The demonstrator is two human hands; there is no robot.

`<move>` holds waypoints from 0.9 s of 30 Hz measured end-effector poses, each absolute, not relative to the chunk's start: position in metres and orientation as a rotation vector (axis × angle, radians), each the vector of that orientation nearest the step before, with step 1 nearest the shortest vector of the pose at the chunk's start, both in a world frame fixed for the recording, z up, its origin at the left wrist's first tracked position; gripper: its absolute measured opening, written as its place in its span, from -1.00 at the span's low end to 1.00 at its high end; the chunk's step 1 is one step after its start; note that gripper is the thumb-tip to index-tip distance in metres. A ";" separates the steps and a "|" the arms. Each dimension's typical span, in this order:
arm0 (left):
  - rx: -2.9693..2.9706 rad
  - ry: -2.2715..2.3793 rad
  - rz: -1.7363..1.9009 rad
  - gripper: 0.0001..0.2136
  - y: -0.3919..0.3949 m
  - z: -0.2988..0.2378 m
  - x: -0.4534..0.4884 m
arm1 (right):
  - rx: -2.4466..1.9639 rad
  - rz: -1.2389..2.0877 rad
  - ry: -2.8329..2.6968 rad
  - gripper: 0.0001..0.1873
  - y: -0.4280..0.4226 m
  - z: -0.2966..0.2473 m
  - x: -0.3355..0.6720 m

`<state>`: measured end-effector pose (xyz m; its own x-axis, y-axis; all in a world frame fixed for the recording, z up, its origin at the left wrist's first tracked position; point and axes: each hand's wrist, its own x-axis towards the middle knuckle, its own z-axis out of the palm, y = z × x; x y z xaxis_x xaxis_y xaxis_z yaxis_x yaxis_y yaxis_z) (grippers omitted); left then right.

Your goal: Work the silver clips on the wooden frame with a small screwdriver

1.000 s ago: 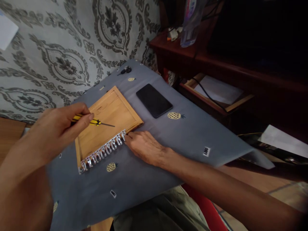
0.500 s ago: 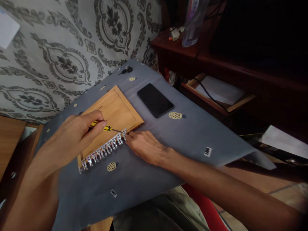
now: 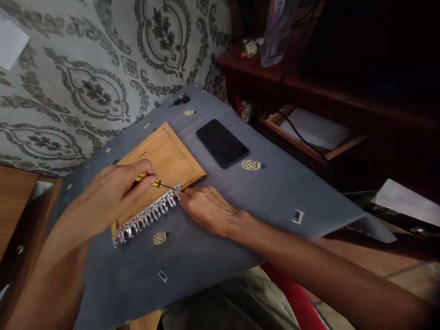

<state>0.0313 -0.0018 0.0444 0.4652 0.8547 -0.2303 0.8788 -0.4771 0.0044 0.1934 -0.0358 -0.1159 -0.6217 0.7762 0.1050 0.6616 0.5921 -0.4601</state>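
My left hand (image 3: 125, 185) is closed around the yellow and black handle of a screwdriver (image 3: 157, 183). Its thin shaft slants down to the right, and the tip meets the right end of a silver hook rail (image 3: 148, 214). This metal rail, with several curved hooks, lies along the near edge of a wooden board (image 3: 168, 153) with a raised border. At that same right end, my right hand (image 3: 206, 208) pinches the rail by its last hook; the fingertips are partly hidden. The board lies flat on the table.
Right of the board, a black phone (image 3: 222, 143) rests on the grey pineapple-print tablecloth (image 3: 220, 256). Small black keys (image 3: 182, 99) lie near the patterned wall. A dark red desk (image 3: 247, 68) holds a plastic bottle (image 3: 275, 41), above an open drawer (image 3: 316, 130).
My left hand and the screwdriver handle have shifted slightly to the right, while the tip stays at the rail's end. My right hand and the board have not visibly moved.
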 end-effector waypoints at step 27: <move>2.543 1.497 -0.209 -0.67 0.010 0.041 0.019 | -1.183 0.569 -2.522 -0.72 -0.036 -0.117 0.192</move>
